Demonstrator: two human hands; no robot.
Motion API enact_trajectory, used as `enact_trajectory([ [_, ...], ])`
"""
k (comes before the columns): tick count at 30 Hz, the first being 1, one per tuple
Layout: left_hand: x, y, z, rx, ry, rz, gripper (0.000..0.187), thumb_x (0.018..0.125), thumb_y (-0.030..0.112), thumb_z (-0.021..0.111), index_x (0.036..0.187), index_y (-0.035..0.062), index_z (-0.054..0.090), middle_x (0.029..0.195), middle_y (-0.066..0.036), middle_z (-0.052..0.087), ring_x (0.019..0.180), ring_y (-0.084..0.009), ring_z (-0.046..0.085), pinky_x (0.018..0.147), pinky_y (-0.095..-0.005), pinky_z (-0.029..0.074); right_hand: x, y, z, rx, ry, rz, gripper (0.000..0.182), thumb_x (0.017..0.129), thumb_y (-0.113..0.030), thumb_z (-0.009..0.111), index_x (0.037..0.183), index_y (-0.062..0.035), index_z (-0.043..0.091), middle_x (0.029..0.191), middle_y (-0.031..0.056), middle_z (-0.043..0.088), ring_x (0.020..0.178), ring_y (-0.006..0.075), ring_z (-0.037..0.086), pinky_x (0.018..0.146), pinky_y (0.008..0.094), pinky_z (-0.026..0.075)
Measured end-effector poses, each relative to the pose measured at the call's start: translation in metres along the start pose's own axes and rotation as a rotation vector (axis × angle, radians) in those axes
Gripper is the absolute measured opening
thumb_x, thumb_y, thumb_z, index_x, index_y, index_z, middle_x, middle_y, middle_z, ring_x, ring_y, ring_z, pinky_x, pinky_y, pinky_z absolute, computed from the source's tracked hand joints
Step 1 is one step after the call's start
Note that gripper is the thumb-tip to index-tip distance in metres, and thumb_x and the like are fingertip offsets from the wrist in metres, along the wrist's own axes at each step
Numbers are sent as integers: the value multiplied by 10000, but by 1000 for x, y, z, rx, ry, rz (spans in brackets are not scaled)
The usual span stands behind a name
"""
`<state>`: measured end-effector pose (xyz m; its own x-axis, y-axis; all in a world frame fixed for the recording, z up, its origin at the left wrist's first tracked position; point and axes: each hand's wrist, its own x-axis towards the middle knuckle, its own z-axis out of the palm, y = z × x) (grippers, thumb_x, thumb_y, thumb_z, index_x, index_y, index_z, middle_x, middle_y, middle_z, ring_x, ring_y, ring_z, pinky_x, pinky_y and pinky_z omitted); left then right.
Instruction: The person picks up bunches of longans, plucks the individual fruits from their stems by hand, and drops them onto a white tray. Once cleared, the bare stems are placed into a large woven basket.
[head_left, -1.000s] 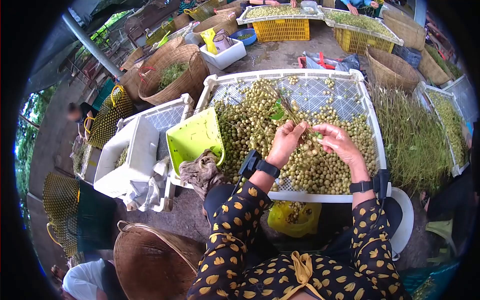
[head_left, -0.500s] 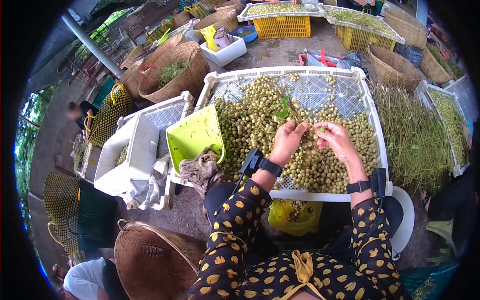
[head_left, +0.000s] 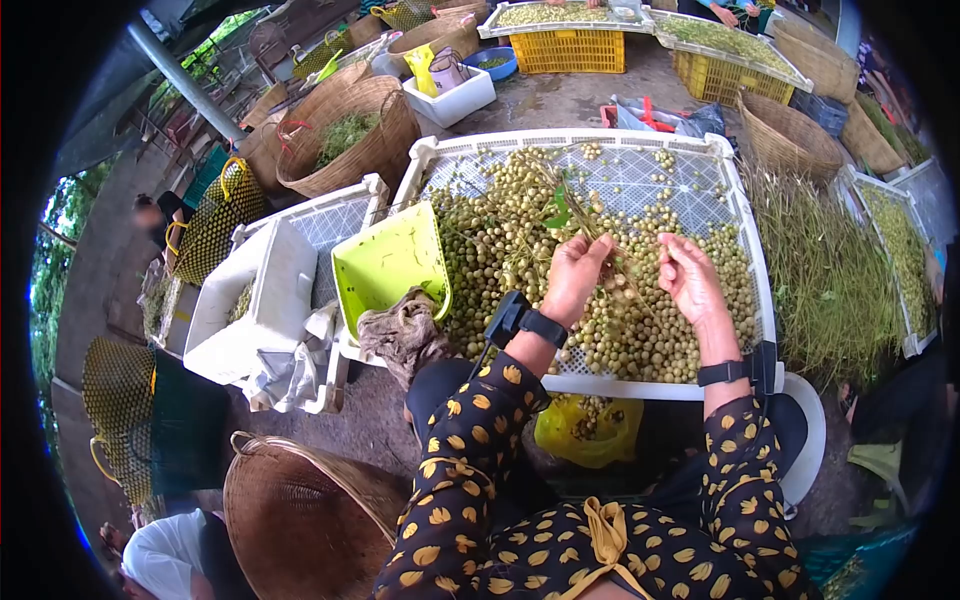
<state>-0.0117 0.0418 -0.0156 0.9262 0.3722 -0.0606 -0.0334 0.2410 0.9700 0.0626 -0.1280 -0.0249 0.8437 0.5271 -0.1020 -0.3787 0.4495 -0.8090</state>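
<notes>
Over the white mesh tray (head_left: 640,145), my left hand (head_left: 577,272) is closed around a bundle of thin fruit stems (head_left: 592,222) that has a green leaf (head_left: 560,209) on it. My right hand (head_left: 692,280) hovers apart from it, to the right, with thumb and fingers pinched together; anything between them is too small to make out. Beneath both hands spread many small round yellow-green fruits (head_left: 500,235), most of them heaped in the left and middle of the tray. A lime-green basin (head_left: 390,262) leans on the tray's left edge, with a crumpled brown cloth (head_left: 405,335) over its near corner.
On the left stand a white foam box (head_left: 255,300) and wicker baskets (head_left: 350,170). Cut stems (head_left: 820,270) are piled to the right. A yellow plastic bag (head_left: 590,430) hangs under the tray, and an open wicker basket (head_left: 300,520) tilts near my left knee. Other people work around.
My right hand has pulled away from my left hand to the right and slightly down. The left hand keeps hold of the stems and has barely moved.
</notes>
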Motion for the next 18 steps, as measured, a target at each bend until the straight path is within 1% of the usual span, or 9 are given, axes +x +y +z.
enact_trajectory([
  [1, -4, 9, 0, 23, 20, 20, 192, 898, 187, 560, 764, 53, 590, 661, 35, 584, 543, -20, 459, 482, -192, 367, 1, -2, -1, 63, -12, 22, 172, 915, -129, 502, 1043, -32, 562, 769, 32, 577, 560, 79, 522, 454, 206, 437],
  [3, -5, 13, 3, -72, 45, 8, 208, 891, 183, 570, 730, 53, 590, 627, 53, 551, 530, -13, 418, 470, -200, 341, -4, -7, 9, 36, 61, 28, 160, 914, -164, 515, 1016, -45, 551, 794, 25, 575, 541, 77, 512, 424, 196, 410],
  [6, -3, 6, -3, 143, -19, 92, 209, 885, 187, 580, 731, 46, 591, 624, 53, 547, 544, -9, 416, 479, -199, 347, -10, -13, 17, -120, -80, 62, 149, 894, -194, 561, 956, -60, 540, 795, 10, 563, 532, 60, 489, 422, 184, 393],
  [9, -3, -1, 0, 176, -4, 122, 245, 895, 201, 572, 685, 80, 534, 624, 65, 522, 528, -2, 313, 458, -203, 267, -9, -6, 19, -341, -133, 88, 151, 872, -207, 602, 908, -79, 530, 748, -13, 541, 518, 41, 462, 417, 173, 371],
  [10, -3, -2, -1, 214, 1, 135, 211, 895, 201, 573, 734, 65, 575, 629, 66, 515, 530, -1, 324, 460, -196, 265, -7, -1, 18, -392, -172, 76, 148, 863, -189, 617, 896, -70, 534, 695, -29, 519, 504, 23, 439, 409, 162, 350],
  [13, -4, 0, 0, 137, -6, 95, 189, 897, 205, 569, 798, 49, 610, 650, 56, 542, 536, -1, 386, 462, -183, 306, -7, 3, 21, -514, -149, 48, 123, 870, -166, 604, 880, -61, 541, 661, -33, 510, 491, 17, 427, 403, 159, 336],
  [16, -2, 1, -2, -7, -38, -2, 188, 900, 204, 561, 855, 33, 625, 681, 26, 580, 532, -26, 468, 464, -187, 384, -9, 2, 26, -440, -86, 6, 103, 874, -118, 585, 934, -38, 558, 670, -13, 519, 489, 16, 429, 390, 159, 331],
  [18, -5, 3, -2, -23, -50, -51, 191, 899, 205, 559, 862, 26, 613, 706, -1, 602, 531, -56, 515, 465, -209, 433, -9, 1, 29, -360, -33, -22, 112, 881, -100, 566, 969, -32, 561, 679, -3, 522, 489, 19, 432, 385, 161, 332],
])
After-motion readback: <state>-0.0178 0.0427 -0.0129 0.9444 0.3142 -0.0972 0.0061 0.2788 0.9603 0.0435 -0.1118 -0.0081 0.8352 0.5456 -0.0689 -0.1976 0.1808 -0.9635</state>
